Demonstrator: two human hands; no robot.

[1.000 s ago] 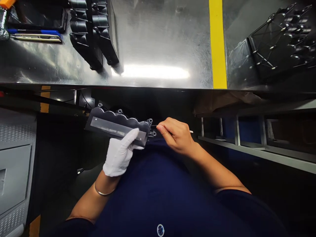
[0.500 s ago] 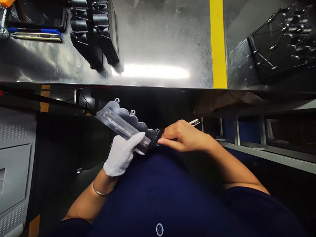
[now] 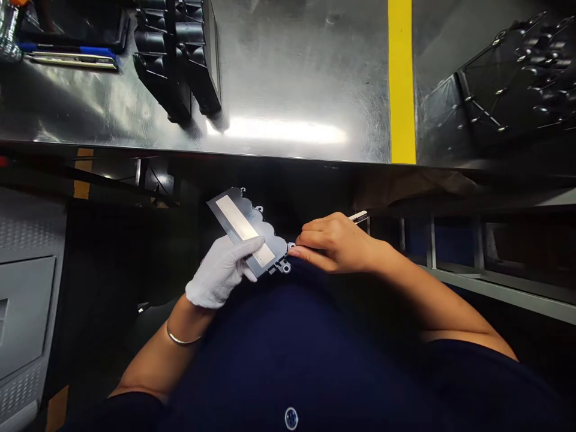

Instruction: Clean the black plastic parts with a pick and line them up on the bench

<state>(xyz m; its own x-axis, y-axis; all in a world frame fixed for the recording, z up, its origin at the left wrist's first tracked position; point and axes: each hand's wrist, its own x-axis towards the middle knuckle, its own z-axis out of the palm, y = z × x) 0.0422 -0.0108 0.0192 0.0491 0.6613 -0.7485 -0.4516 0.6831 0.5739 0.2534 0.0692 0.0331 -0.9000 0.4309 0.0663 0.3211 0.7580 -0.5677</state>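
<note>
A dark moulded plastic part point(image 3: 270, 234) with a scalloped edge, small screw lugs and a bright rectangular panel is tilted in front of my body. My left hand point(image 3: 222, 267), in a white glove, grips its lower end with the thumb across the panel. My bare right hand point(image 3: 335, 243) is closed round a slim, pale-handled tool point(image 3: 359, 216), which looks like a craft knife. Only its rear end sticks out behind the hand; any blade is hidden. The right fingertips are at the lug on the part's right end.
Ahead is a metal table point(image 3: 288, 78) with a yellow tape strip point(image 3: 401, 84). Black ribbed moulded parts point(image 3: 180, 60) stand on it at left, near a blue-and-white slim tool point(image 3: 72, 57). More black parts point(image 3: 504, 78) lie at right. A grey plastic stool or box point(image 3: 27, 288) is at lower left.
The part has turned in my left hand, so its panel now shines bright and its far end has moved right. My right hand stays at the right end, slightly higher.
</note>
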